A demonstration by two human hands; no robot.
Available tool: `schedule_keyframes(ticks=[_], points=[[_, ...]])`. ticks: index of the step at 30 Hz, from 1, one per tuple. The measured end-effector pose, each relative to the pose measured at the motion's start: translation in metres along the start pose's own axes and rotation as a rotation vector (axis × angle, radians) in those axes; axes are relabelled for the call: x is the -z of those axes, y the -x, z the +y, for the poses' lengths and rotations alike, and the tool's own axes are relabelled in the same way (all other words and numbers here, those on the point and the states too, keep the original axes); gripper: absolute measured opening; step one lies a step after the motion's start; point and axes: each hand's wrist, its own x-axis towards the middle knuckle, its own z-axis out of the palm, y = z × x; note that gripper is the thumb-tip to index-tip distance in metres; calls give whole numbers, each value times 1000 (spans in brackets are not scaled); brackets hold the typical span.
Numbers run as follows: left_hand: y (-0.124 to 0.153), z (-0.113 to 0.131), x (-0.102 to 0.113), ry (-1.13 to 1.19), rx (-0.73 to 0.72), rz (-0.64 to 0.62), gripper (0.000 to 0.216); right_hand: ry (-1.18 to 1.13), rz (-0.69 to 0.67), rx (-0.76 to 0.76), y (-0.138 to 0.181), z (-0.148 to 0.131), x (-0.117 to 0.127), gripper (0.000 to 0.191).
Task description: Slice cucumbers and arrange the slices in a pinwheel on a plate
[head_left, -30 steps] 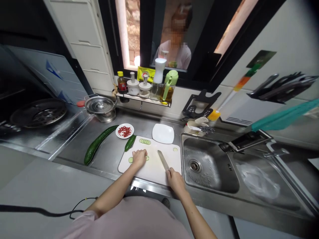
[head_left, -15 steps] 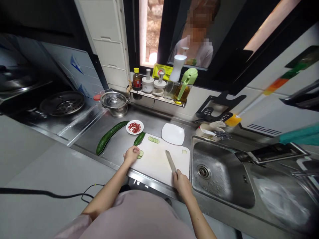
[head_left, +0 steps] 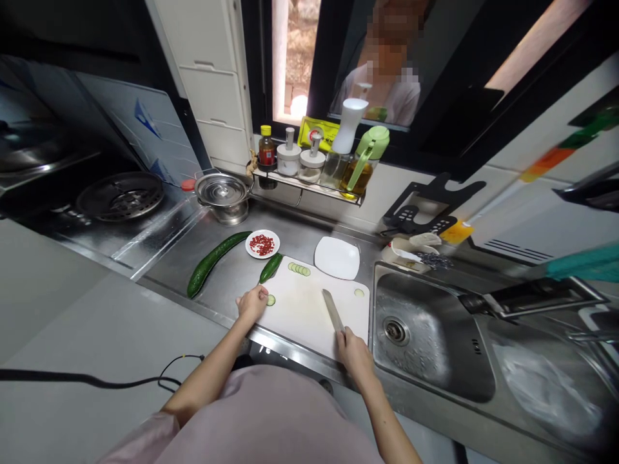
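My right hand (head_left: 355, 353) is wrapped round the handle of a knife (head_left: 333, 310), whose blade lies low over the right half of the white cutting board (head_left: 309, 316). At the board's left edge, my left hand (head_left: 252, 303) has its fingers curled together; what they hold, if anything, is hidden. Just right of those fingertips lies a cucumber slice (head_left: 271, 300). A row of overlapping cucumber slices (head_left: 298, 269) sits along the board's far edge, and a single slice (head_left: 358, 293) rests near its right corner. A cut piece of cucumber (head_left: 271, 267) lies against the far left corner.
A whole cucumber (head_left: 213, 263) and a small plate of chopped red pieces (head_left: 262, 245) lie left of the board. Behind it is a white square plate (head_left: 337, 258). The sink (head_left: 416, 335) adjoins on the right. A lidded steel pot (head_left: 223, 196) and seasoning rack (head_left: 309, 185) stand farther back.
My left hand has shifted slightly left. Beside it, where two overlapping cucumber slices showed, one is now visible. The knife and my right hand have hardly moved.
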Motion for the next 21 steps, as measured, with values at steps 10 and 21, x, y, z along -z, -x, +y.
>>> schedule_keyframes(ticks=[10,21], points=[[6,4,-3,-132,-106,81,17,-1,-14,-10,3,-4,6,38],[-8,74,-23,138,-270,247,33,-20,5,2,3,-2,1,38]])
